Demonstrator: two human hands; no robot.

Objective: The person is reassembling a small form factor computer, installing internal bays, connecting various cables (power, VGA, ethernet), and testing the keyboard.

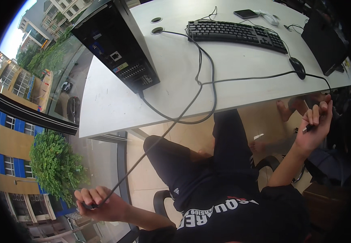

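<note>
Left hand [98, 202] curled tight around one end of the long grey cable [171, 121], drawn off the white desk [110, 105] from behind the black computer tower [114, 44]; right hand [315, 127] raised, pinching apparently the other end, stretching it taut.

The person wears a black short-sleeved T-shirt [240, 218] with bold white block lettering curving across the chest and a thin red accent above the letters. The legs are covered by black trousers [207, 162] that carry a small white logo near the hip. Both forearms are bare from the sleeves down. The left hand [98, 202] and right hand [315, 127] wear no gloves, rings or watch that can be made out.
</note>
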